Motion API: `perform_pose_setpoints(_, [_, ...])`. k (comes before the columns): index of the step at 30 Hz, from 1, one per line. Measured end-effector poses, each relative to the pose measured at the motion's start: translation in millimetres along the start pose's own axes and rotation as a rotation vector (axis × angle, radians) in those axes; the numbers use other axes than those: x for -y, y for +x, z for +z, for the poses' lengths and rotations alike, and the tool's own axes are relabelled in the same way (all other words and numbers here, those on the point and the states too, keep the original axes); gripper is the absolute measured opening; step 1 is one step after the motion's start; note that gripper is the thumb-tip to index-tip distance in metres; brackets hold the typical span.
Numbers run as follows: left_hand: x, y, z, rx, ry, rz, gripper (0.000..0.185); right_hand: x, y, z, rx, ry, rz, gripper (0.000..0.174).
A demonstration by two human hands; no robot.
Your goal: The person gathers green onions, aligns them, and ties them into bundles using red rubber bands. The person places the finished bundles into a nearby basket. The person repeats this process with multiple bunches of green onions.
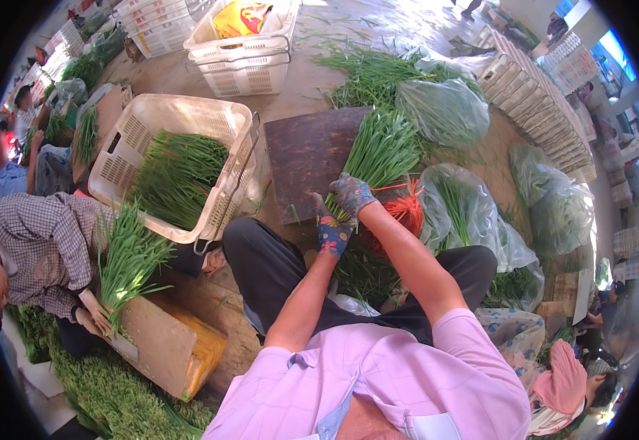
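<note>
A thick bunch of long green leafy stalks [382, 146] lies slanted over the right edge of a dark wooden board [314, 159]. My right hand [352, 193], in a flower-patterned glove, is closed around its lower end. My left hand [333, 228], gloved alike, holds the stalk ends from below and the left. A red-orange tie strand runs from beside my right hand to a bundle of red-orange ties [406, 212] at its right. Part of that bundle is hidden by my right forearm.
A white plastic crate [231, 203] with tied green bunches stands at the left. Beside it a co-worker in a checked shirt [44, 242] holds another bunch [132, 264]. Stalk-filled plastic bags [443, 113] and stacked crates [539, 104] are at the right.
</note>
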State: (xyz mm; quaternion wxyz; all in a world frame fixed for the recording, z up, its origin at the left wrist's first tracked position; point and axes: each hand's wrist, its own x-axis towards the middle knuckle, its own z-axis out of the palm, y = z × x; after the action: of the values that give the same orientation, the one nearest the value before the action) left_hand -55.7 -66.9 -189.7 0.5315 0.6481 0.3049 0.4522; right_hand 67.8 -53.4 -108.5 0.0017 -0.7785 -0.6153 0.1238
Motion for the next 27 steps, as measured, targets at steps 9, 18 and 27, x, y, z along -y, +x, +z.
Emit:
perform_pose_setpoints(9, [-6.5,-4.8,3.5,0.057,-1.121,-0.399,0.074,-2.3,1.9,-8.7,-0.003,-0.054,-0.184,0.020])
perform_pose_setpoints(18, [34.9,0.2,-1.3,-0.068,-0.121,-0.100,0.103,50.9,-69.8,-56.7,0.276,1.075,0.015,0.025])
perform_pose_setpoints(27, [86.1,23.6,-1.2,-0.156,-0.254,-0.222,0.046,-9.6,-108.8,-53.3,0.292,0.805,-0.080,0.023])
